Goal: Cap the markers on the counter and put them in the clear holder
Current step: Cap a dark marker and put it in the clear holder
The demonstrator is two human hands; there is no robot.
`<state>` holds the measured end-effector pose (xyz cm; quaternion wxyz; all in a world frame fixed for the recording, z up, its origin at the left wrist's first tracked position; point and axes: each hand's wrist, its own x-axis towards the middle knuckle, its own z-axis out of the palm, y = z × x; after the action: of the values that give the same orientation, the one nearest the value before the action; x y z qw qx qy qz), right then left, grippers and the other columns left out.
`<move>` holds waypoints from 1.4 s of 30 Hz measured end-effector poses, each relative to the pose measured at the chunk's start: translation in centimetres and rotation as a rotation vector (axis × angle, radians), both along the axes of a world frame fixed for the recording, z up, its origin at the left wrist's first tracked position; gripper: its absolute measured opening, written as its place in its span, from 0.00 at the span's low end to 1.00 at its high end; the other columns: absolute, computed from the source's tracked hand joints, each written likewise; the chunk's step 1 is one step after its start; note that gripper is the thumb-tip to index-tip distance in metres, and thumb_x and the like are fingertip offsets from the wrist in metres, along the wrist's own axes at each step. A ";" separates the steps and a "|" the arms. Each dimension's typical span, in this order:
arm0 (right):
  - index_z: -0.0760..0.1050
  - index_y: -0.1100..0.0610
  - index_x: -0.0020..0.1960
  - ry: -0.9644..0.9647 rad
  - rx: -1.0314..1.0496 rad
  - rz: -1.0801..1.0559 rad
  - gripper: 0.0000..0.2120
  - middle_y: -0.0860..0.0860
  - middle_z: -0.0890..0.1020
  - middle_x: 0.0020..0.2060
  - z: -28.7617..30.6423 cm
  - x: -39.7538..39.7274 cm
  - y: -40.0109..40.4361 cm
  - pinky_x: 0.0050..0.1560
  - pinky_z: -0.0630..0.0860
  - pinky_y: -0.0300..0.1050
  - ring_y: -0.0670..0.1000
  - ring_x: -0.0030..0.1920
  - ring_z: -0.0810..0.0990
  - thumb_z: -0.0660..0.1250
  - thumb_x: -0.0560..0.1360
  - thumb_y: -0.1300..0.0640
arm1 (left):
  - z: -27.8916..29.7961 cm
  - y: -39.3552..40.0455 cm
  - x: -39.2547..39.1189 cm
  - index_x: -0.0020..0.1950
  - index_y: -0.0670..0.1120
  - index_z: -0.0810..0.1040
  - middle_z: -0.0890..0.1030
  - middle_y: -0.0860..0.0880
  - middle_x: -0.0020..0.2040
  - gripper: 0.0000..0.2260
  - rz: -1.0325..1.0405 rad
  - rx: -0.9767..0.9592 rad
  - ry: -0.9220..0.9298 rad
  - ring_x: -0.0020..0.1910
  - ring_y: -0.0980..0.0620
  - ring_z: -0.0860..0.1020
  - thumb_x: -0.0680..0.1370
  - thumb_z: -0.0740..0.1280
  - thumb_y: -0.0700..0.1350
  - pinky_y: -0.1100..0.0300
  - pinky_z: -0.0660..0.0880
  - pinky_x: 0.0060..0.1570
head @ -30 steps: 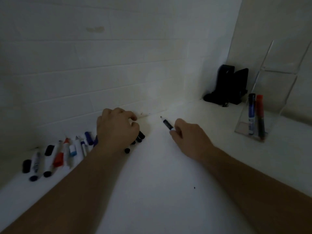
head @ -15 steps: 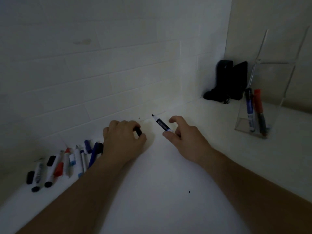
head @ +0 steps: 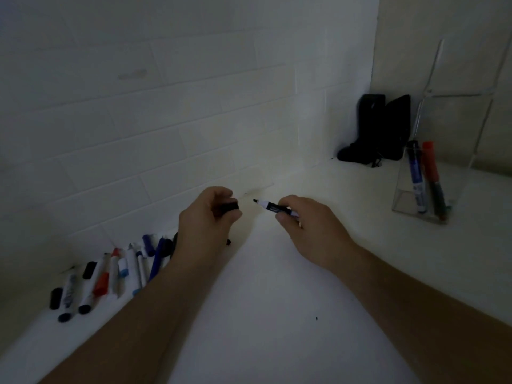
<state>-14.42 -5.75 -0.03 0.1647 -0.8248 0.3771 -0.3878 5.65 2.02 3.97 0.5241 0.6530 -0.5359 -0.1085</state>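
1. My left hand [head: 206, 217] pinches a black cap [head: 230, 207].
2. My right hand [head: 306, 221] grips the uncapped marker [head: 271, 207], tip towards 9 o'clock, just short of the cap.
3. The clear holder [head: 410, 200] sits at 3 o'clock; I see bare tabletop [head: 277, 314] at 6 o'clock.

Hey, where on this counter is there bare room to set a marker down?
Bare counter lies between the forearms, and between the right hand and the clear holder. The loose markers crowd the wall at left.

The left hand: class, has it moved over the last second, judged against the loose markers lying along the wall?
Yes. The left hand has lifted off the loose markers, gripping a black cap.
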 end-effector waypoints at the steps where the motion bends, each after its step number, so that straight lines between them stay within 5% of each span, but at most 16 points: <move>1: 0.74 0.45 0.53 0.006 -0.013 -0.004 0.05 0.46 0.76 0.41 0.0 0.0 0.0 0.43 0.74 0.48 0.48 0.42 0.75 0.61 0.81 0.46 | -0.1 -0.1 0.1 0.54 0.55 0.80 0.83 0.61 0.48 0.10 -0.005 0.010 -0.017 0.44 0.69 0.80 0.75 0.75 0.44 0.75 0.74 0.40; 4: 0.76 0.44 0.53 0.006 -0.049 -0.028 0.07 0.46 0.76 0.40 0.1 -0.1 0.1 0.43 0.75 0.48 0.48 0.41 0.75 0.63 0.80 0.44 | -0.4 -0.2 0.4 0.52 0.57 0.82 0.82 0.64 0.46 0.07 0.000 0.034 -0.095 0.44 0.65 0.81 0.76 0.74 0.47 0.67 0.77 0.42; 9: 0.76 0.42 0.52 0.016 -0.053 -0.010 0.07 0.46 0.75 0.39 -0.1 -0.1 0.0 0.43 0.76 0.51 0.47 0.40 0.74 0.62 0.80 0.42 | -0.6 -0.3 -0.1 0.46 0.60 0.83 0.83 0.60 0.47 0.10 -0.025 -0.045 -0.095 0.46 0.59 0.80 0.75 0.74 0.42 0.74 0.73 0.39; 16: 0.77 0.43 0.54 0.048 -0.065 -0.012 0.07 0.46 0.75 0.39 0.0 0.1 0.2 0.42 0.75 0.49 0.47 0.40 0.74 0.64 0.80 0.43 | -0.8 0.0 -0.7 0.54 0.54 0.85 0.85 0.61 0.47 0.11 -0.063 -0.018 -0.042 0.47 0.64 0.82 0.74 0.76 0.41 0.53 0.81 0.53; 21: 0.78 0.44 0.55 0.104 -0.140 -0.052 0.08 0.44 0.72 0.39 0.1 0.0 0.3 0.40 0.74 0.49 0.48 0.40 0.73 0.64 0.80 0.44 | -1.0 -0.3 -0.5 0.58 0.54 0.84 0.85 0.55 0.52 0.14 -0.043 0.030 -0.191 0.45 0.55 0.82 0.75 0.74 0.41 0.47 0.80 0.55; 24: 0.79 0.45 0.57 0.138 -0.192 -0.092 0.10 0.44 0.71 0.39 0.3 -0.1 0.4 0.39 0.74 0.49 0.48 0.40 0.71 0.64 0.80 0.44 | -0.9 -0.3 -0.4 0.58 0.53 0.84 0.85 0.53 0.53 0.13 -0.043 0.015 -0.263 0.43 0.53 0.80 0.75 0.74 0.41 0.48 0.80 0.55; 27: 0.79 0.45 0.58 0.153 -0.185 -0.090 0.11 0.44 0.71 0.40 0.4 -0.1 0.7 0.40 0.75 0.50 0.49 0.41 0.71 0.64 0.80 0.44 | -0.8 0.0 -0.5 0.58 0.53 0.84 0.85 0.54 0.53 0.13 -0.078 -0.021 -0.373 0.48 0.57 0.79 0.75 0.74 0.42 0.60 0.76 0.57; 30: 0.79 0.43 0.57 0.196 -0.187 -0.090 0.11 0.44 0.71 0.40 0.6 -0.1 0.8 0.39 0.74 0.50 0.49 0.41 0.72 0.62 0.80 0.42 | -0.6 0.2 -0.8 0.57 0.54 0.84 0.84 0.56 0.49 0.10 -0.156 -0.026 -0.545 0.46 0.57 0.79 0.77 0.72 0.44 0.60 0.74 0.51; 35: 0.72 0.46 0.41 0.289 -0.162 -0.149 0.18 0.45 0.72 0.31 1.0 -0.1 1.4 0.33 0.73 0.47 0.46 0.34 0.72 0.55 0.80 0.35 | -0.6 -0.2 -1.0 0.61 0.51 0.81 0.83 0.54 0.50 0.10 -0.176 0.061 -0.651 0.49 0.52 0.78 0.82 0.64 0.48 0.58 0.70 0.49; 39: 0.67 0.46 0.34 0.311 -0.141 -0.144 0.22 0.47 0.73 0.28 1.1 -0.3 1.4 0.31 0.73 0.47 0.46 0.30 0.73 0.54 0.79 0.32 | -1.3 -0.8 -0.8 0.52 0.50 0.76 0.72 0.55 0.38 0.13 -0.198 0.173 -0.832 0.41 0.49 0.72 0.84 0.55 0.53 0.53 0.62 0.39; 42: 0.70 0.47 0.35 0.297 -0.140 -0.120 0.23 0.47 0.74 0.27 1.0 -0.5 1.2 0.30 0.72 0.47 0.46 0.29 0.73 0.53 0.77 0.31 | -1.6 -0.8 -0.9 0.45 0.48 0.75 0.66 0.55 0.32 0.19 -0.170 0.035 -0.958 0.35 0.48 0.70 0.81 0.49 0.57 0.54 0.62 0.35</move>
<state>-14.96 -4.55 1.01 0.0260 -0.8584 0.4181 -0.2960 4.75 1.23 2.38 0.1965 0.5922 -0.7663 0.1528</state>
